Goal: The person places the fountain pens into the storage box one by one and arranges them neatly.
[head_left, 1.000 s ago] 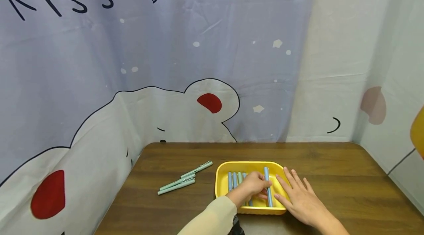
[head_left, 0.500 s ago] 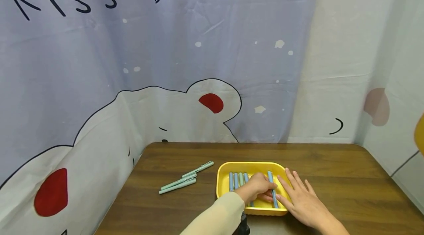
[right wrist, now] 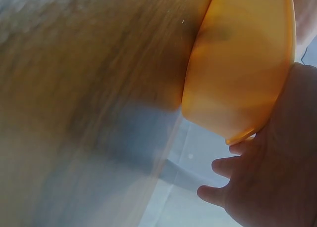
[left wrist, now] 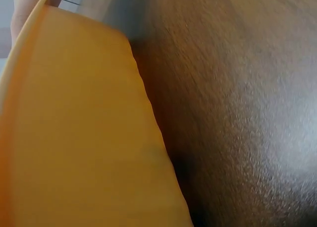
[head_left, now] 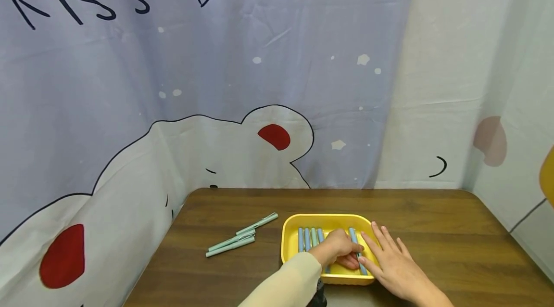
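Inside the yellow tray, my left hand pinches a blue pen near the right wall, its thumb across the barrel. The pen leans slightly, its top toward the left. My right hand lies with fingers spread and straight over the tray's right rim, its thumb close to the pen's lower part. Several blue pens and a green pen lie side by side in the tray's left half, partly covered by the left hand. In the right wrist view, the right hand touches the tray's rim.
Three pale green pens lie on the brown wooden table left of the tray. Behind the table hangs a printed curtain. The left wrist view mostly shows the tray's outer wall beside the tabletop.
My left hand has moved right within the tray, bringing the blue pen closer to the right wall, and the pen has tilted. The right hand has stayed almost still at the rim.
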`<state>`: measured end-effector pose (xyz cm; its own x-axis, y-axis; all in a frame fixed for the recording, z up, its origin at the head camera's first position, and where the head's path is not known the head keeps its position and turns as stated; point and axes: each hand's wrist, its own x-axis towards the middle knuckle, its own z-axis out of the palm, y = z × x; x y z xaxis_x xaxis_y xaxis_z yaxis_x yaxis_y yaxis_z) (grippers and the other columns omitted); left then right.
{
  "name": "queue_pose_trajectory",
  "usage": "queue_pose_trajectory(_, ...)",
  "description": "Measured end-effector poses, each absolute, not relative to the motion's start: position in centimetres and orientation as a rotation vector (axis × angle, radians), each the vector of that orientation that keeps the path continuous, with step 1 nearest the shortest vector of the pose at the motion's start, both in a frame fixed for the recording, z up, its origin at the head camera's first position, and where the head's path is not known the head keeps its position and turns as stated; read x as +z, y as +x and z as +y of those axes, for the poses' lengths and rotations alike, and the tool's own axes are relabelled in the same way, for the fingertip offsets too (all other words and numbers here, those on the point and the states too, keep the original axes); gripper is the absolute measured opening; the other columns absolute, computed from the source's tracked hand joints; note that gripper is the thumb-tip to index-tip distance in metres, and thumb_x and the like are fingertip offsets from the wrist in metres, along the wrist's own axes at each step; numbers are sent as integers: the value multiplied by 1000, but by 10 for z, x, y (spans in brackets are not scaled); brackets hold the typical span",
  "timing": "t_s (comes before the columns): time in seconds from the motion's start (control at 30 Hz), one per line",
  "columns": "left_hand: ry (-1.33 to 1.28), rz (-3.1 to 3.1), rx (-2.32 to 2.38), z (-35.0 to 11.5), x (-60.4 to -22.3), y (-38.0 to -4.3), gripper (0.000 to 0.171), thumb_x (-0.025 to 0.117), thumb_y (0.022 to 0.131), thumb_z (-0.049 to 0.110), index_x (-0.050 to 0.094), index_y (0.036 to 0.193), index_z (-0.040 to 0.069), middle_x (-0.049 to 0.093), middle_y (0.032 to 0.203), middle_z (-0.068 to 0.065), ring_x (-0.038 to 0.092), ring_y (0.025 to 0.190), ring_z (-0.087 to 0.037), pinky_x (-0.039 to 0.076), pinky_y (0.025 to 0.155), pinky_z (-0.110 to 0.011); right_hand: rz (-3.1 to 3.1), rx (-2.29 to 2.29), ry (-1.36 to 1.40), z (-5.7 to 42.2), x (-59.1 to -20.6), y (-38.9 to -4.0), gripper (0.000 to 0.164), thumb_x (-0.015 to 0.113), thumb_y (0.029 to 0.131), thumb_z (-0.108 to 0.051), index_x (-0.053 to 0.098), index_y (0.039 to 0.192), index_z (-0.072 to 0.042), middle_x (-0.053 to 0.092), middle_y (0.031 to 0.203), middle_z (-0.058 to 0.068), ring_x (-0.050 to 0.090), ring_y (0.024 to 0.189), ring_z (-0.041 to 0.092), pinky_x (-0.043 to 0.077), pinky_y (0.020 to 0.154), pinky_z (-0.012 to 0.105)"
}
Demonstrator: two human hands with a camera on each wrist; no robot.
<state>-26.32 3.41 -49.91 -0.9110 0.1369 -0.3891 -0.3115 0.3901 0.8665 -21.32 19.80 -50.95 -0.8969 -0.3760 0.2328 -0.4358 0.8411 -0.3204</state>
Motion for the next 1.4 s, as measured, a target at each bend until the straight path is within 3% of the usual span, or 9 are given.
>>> queue_pose_trajectory(0.13, -126, 2270, 1490, 33, -499, -264, 29, 75, 92, 8, 64, 67, 0, 67, 57, -12, 75, 64, -28, 58, 51, -28, -2866, 571, 632, 198, -510, -213, 65, 52, 102, -54, 48, 152, -13, 25, 164, 21, 26, 148, 48, 23, 107, 76)
queue_pose_trajectory(0.37, -75, 2290, 1415, 33, -501, -264, 39, 74, 94, 14, 64, 58, 0, 71, 64, -20, 74, 60, -27, 55, 46, -26, -2881, 592, 621, 199, -510, -213, 66, 51, 102, -54, 47, 153, -14, 24, 164, 22, 26, 148, 48, 22, 108, 75)
queue_pose_trajectory(0.57, -77, 2300, 1399, 32, -502, -265, 42, 73, 94, 20, 66, 60, -4, 71, 69, -24, 74, 60, -29, 56, 46, -28, -2868, 586, 628, 199, -509, -215, 65, 53, 102, -54, 48, 152, -12, 25, 164, 23, 26, 147, 48, 23, 107, 75)
queue_pose_trajectory(0.73, -34, 2316, 1342, 26, -496, -265, 40, 71, 95, 21, 67, 64, -4, 71, 65, -18, 74, 60, -28, 57, 48, -29, -2876, 588, 631, 199, -508, -214, 64, 54, 102, -52, 49, 152, -13, 26, 164, 22, 27, 147, 48, 24, 107, 75)
queue_pose_trajectory(0.8, 16, 2337, 1309, 20, -491, -265, 35, 71, 95, 19, 68, 68, -3, 69, 64, -14, 74, 60, -27, 58, 51, -30, -2875, 580, 629, 199, -509, -214, 64, 54, 102, -53, 48, 152, -14, 26, 164, 22, 28, 147, 48, 24, 107, 75)
queue_pose_trajectory(0.93, 184, 2367, 1308, 4, -478, -267, 19, 70, 96, 15, 64, 96, -2, 70, 73, -11, 73, 65, -29, 61, 60, -37, -2856, 552, 630, 198, -509, -214, 65, 54, 101, -53, 48, 152, -14, 28, 163, 22, 30, 146, 47, 27, 107, 75)
queue_pose_trajectory(1.03, 337, 2394, 1319, -10, -466, -268, 25, 70, 97, 17, 58, 114, 4, 70, 83, -6, 71, 72, -25, 59, 64, -38, -2853, 536, 633, 199, -508, -215, 65, 54, 101, -54, 49, 152, -13, 29, 163, 23, 30, 146, 48, 28, 106, 76)
queue_pose_trajectory(1.2, 622, 2517, 1213, -40, -446, -269, 33, 67, 99, 25, 59, 126, 8, 72, 104, -2, 69, 89, -15, 56, 71, -27, -2870, 561, 629, 199, -507, -215, 65, 53, 102, -54, 49, 151, -13, 27, 163, 23, 29, 146, 49, 26, 105, 77)
queue_pose_trajectory(1.4, 795, 2700, 1054, -85, -430, -273, 38, 62, 103, 30, 56, 137, 14, 66, 131, -1, 62, 120, -16, 53, 97, -33, -2870, 574, 630, 197, -507, -214, 64, 54, 102, -52, 48, 152, -13, 25, 164, 22, 28, 147, 48, 25, 106, 77)
